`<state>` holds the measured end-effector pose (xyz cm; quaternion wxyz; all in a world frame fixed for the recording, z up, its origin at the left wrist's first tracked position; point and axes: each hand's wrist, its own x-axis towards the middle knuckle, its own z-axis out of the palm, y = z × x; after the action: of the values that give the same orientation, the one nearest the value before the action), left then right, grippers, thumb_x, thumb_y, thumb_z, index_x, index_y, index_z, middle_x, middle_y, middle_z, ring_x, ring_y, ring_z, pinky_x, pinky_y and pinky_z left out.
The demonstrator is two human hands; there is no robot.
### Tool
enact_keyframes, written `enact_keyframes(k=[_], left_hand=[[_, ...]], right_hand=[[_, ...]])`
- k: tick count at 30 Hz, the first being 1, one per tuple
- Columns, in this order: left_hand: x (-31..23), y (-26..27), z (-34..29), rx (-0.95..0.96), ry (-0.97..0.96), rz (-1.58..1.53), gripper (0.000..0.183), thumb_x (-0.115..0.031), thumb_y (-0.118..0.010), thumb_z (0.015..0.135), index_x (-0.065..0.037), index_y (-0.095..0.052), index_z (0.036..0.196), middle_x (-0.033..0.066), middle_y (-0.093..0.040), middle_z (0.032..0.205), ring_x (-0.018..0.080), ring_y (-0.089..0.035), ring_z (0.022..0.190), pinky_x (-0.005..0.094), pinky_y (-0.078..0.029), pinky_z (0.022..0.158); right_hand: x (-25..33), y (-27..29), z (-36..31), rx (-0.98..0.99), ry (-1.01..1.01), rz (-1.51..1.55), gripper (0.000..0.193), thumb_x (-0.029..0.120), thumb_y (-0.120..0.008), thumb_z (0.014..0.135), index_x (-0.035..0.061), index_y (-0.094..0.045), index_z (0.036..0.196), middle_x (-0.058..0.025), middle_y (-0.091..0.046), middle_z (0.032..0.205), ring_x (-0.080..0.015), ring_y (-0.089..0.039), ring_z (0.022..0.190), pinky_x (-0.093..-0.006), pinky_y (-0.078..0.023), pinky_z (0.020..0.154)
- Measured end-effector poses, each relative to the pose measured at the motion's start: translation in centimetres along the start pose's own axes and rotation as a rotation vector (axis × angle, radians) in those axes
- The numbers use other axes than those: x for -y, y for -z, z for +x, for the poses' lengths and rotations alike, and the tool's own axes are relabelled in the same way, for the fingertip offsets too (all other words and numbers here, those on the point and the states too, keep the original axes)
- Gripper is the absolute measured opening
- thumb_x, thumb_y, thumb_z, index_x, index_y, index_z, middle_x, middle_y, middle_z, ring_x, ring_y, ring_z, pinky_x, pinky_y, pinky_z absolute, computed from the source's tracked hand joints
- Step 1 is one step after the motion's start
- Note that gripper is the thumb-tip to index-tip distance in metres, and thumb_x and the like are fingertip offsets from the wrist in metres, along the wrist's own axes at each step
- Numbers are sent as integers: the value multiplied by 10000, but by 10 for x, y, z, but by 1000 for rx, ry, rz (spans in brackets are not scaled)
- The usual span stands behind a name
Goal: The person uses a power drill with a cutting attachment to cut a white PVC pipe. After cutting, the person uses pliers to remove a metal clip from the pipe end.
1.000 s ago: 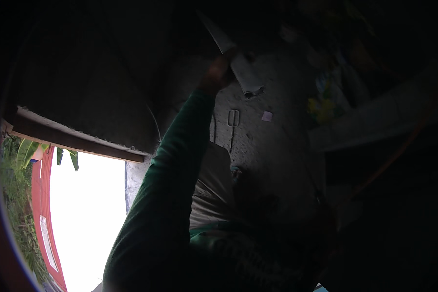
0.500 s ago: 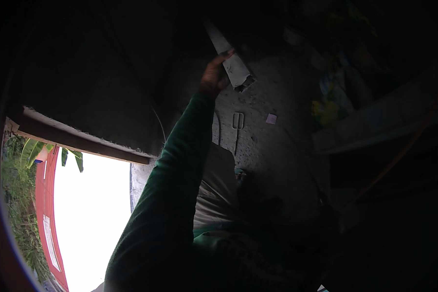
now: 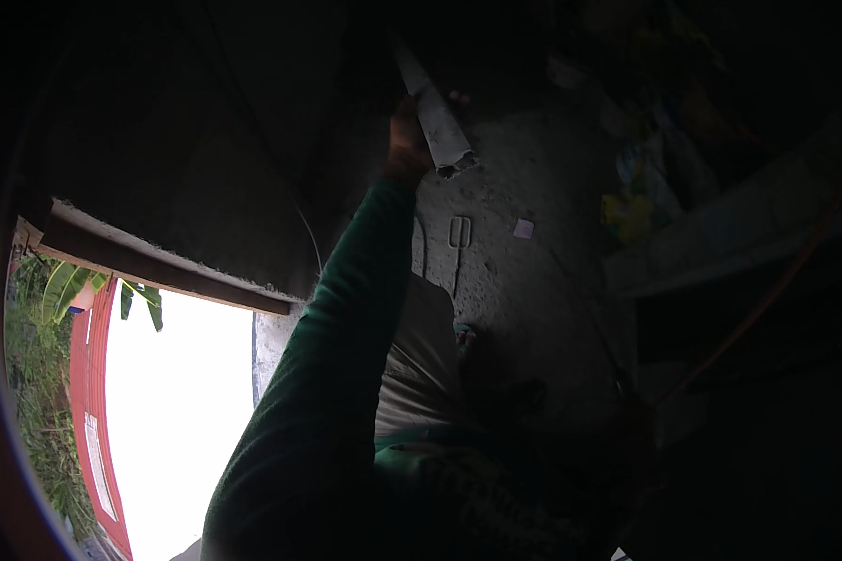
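Grey tube [image 3: 447,140] gripped in my left hand [image 3: 406,145]
Holding seems the step; the next move calls for firm fingers; right hand unseen, its grip I can't tell

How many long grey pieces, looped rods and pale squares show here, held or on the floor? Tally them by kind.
Long grey piece, in the left hand: 1
Looped rod: 1
Pale square: 1
Total visible: 3; dark areas can't be counted.

No readable text anywhere tbh, just some faint marks [image 3: 496,505] on the shirt [image 3: 412,465] right of the green sleeve [image 3: 318,346].
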<state>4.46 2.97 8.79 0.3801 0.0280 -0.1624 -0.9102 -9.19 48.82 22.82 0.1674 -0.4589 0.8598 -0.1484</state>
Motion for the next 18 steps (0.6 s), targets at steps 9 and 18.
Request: enact_keyframes(k=[9,18], left_hand=[[-16,7,9,108,-86,190,590,-476,-533,1075,-20,-489,1447,204,-626,1315,332,-659,1191,450,-565,1032],[-8,-40,-12,-47,-288,388,595,-515,-597,1044,-77,-526,1441,133,-651,1283,267,-659,1156,404,-562,1010]], right_hand=[[-3,1,0,0,7,0,643,67,-738,860,-15,-501,1452,-186,-619,1372,-285,-645,1239,-433,-540,1052],[-6,1,-1,-5,26,12,669,59,-752,847,-17,-494,1460,-189,-616,1377,-289,-643,1241,-437,-540,1054]])
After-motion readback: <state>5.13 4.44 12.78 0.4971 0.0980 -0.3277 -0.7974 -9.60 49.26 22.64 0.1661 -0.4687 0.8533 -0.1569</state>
